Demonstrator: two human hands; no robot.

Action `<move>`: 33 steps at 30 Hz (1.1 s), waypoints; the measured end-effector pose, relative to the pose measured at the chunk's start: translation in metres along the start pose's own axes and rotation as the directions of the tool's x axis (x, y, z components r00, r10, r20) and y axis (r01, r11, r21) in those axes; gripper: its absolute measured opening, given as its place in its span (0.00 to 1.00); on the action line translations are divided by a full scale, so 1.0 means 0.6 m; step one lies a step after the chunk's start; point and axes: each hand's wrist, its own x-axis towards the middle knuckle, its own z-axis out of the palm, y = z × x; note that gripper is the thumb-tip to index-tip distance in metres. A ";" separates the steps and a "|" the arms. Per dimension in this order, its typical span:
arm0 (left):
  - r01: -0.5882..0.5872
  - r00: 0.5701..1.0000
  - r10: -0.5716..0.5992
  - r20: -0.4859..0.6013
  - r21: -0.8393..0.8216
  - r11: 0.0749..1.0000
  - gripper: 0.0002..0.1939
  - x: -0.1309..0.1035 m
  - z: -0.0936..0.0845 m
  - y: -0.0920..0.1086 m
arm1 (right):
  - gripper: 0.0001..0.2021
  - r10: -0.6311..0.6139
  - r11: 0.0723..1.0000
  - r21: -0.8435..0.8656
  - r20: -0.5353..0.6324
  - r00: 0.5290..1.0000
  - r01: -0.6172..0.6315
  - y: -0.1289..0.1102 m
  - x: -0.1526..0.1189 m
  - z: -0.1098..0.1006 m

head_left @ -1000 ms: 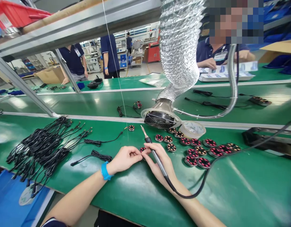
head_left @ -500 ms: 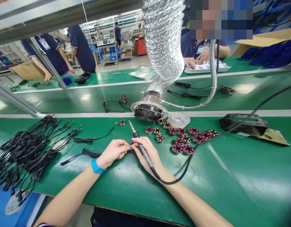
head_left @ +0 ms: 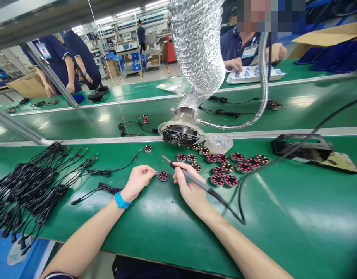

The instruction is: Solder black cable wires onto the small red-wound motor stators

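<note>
My right hand [head_left: 190, 186] grips a soldering iron [head_left: 186, 173] whose tip points left, just above the green bench [head_left: 283, 224]. A small round stator coil [head_left: 163, 176] with red windings lies on the bench between my hands. My left hand [head_left: 138, 181], with a blue wristband, pinches a thin lead at the coil's left side. Its fingers are closed on that wire end. Several more stator coils [head_left: 225, 166] lie in a cluster to the right of the iron.
A silver fume duct with a fan grille [head_left: 178, 135] hangs just beyond the coils, beside a tape roll [head_left: 218, 142]. A heap of black cables [head_left: 33, 182] fills the left. A black iron stand [head_left: 303, 147] sits at right. Other people work at benches behind.
My right hand has swung the soldering iron from nearly upright to lying low with its tip pointing left. My hands have drawn apart, uncovering the coil between them.
</note>
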 end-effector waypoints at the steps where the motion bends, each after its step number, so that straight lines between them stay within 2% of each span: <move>1: 0.007 1.000 -0.007 -0.003 -0.003 1.000 0.12 0.001 0.000 0.000 | 0.12 0.018 1.000 0.016 -0.003 1.000 -0.018 0.001 -0.001 -0.002; 7: 0.037 0.999 -0.038 -0.014 -0.024 0.999 0.12 -0.001 0.001 0.004 | 0.15 0.025 0.995 0.094 0.017 1.000 -0.026 0.004 -0.010 -0.004; 16: 0.020 1.000 -0.020 -0.002 -0.032 0.999 0.10 -0.001 -0.001 0.002 | 0.13 -0.020 0.999 0.043 0.107 0.994 0.016 0.009 -0.013 -0.003; 24: 0.018 1.000 -0.018 -0.009 -0.033 0.999 0.10 -0.003 0.000 0.005 | 0.13 -0.011 1.000 0.030 0.117 0.993 0.008 0.004 -0.013 -0.003; 29: 0.013 1.000 -0.013 -0.017 -0.013 1.000 0.11 -0.003 0.000 0.004 | 0.13 -0.008 0.998 0.055 0.084 0.996 0.004 0.001 -0.012 -0.004; 33: 0.016 1.000 -0.016 -0.008 -0.019 1.000 0.11 -0.004 0.000 0.005 | 0.13 0.009 0.998 0.067 0.126 0.992 -0.017 0.003 -0.014 -0.004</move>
